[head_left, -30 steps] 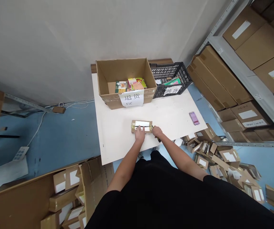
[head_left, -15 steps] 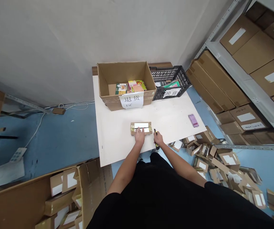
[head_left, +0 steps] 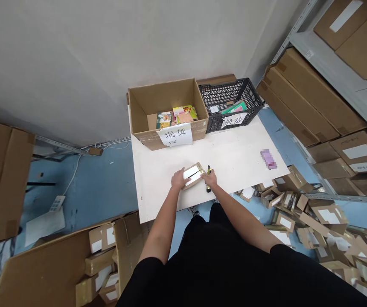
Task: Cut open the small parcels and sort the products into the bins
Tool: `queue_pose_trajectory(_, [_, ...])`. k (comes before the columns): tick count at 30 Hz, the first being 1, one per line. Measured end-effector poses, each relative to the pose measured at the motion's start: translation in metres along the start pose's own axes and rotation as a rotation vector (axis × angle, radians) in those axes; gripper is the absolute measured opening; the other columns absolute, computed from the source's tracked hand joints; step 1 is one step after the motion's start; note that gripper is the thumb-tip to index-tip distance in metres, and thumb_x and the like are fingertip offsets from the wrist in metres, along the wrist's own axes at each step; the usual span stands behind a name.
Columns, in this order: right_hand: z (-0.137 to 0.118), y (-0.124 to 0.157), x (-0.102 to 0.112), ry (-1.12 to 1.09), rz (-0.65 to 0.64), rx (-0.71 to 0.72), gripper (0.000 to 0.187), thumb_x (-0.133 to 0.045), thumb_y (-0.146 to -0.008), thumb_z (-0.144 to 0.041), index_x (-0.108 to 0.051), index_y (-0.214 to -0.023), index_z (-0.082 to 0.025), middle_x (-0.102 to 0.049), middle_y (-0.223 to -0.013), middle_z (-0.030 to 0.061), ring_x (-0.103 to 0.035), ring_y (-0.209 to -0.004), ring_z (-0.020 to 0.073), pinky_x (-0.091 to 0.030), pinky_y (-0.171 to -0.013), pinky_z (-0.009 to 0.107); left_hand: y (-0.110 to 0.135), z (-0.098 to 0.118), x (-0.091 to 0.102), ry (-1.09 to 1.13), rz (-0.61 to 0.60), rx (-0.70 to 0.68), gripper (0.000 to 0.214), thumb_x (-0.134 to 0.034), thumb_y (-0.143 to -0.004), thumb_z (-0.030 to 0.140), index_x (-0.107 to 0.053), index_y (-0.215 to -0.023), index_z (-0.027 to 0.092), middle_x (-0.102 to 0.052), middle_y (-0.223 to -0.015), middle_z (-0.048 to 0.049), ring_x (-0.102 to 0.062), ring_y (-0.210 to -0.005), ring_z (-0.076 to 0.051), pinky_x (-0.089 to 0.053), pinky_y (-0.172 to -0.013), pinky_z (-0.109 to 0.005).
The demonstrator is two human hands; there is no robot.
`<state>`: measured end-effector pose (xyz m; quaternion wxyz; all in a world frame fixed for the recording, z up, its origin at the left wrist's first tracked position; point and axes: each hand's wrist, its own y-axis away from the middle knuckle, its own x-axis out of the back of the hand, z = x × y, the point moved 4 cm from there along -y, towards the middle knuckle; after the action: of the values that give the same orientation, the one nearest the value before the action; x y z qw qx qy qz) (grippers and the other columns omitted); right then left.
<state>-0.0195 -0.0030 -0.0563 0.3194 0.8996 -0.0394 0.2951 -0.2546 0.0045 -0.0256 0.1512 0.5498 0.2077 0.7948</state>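
A small cardboard box (head_left: 193, 171) with a white label and shiny tape lies at an angle on the white table (head_left: 161, 175). A dark line runs lengthwise across its label. My left hand (head_left: 178, 179) grips the box's left end, thumb on top. At the right end, my right hand (head_left: 211, 178) touches the box with its fingertips while it is closed round a black and yellow utility knife (head_left: 208, 187). The knife's upper tip points away from me, beside the box. Whether its blade is out, I cannot tell.
Behind stand a large open carton (head_left: 138, 138) with colourful packs and a black plastic crate (head_left: 215, 125). A blurred purple item (head_left: 268, 159) lies at the table's right. Small boxes (head_left: 286, 221) cover the floor at right; a big carton (head_left: 52, 256) holds more at left.
The small box has turned from level to slanted. My left hand has moved from its top to its left end. My right hand, still with the knife, has come to its right end.
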Motion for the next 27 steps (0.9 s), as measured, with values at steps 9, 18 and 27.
queue_pose_trajectory(9, [-0.031,-0.046,0.011,-0.024,-0.046,0.062,0.05,-0.082,-0.078,-0.033,-0.046,-0.111,-0.027,-0.069,-0.093,0.0004,-0.07,-0.081,0.0211,-0.051,-0.063,0.025,0.028,0.031,-0.048,0.077,0.179,0.344,0.078,-0.049,-0.1,0.064,-0.034,-0.164,0.02,-0.059,-0.143,-0.0224,-0.056,-0.128,-0.039,-0.046,-0.1,-0.047])
queue_pose_trajectory(18, [0.047,-0.122,0.137,-0.133,0.039,-0.027,0.017,-0.059,-0.098,-0.034,-0.055,-0.109,-0.022,-0.074,-0.088,0.0027,-0.076,-0.089,0.0207,-0.057,-0.076,0.026,0.041,0.062,-0.062,-0.052,0.348,0.392,0.076,-0.034,-0.107,0.057,-0.024,-0.17,0.016,-0.055,-0.144,-0.026,-0.06,-0.119,-0.039,-0.051,-0.098,-0.05])
queue_pose_trajectory(27, [0.045,-0.086,0.127,0.074,-0.025,0.155,0.059,-0.056,-0.099,-0.036,-0.046,-0.153,-0.015,-0.059,-0.152,0.0167,-0.056,-0.142,0.0262,-0.044,-0.116,0.036,0.048,0.098,-0.057,-0.107,0.421,0.431,0.066,-0.03,-0.109,0.041,-0.028,-0.167,0.009,-0.057,-0.145,-0.0275,-0.056,-0.13,-0.037,-0.048,-0.105,-0.052])
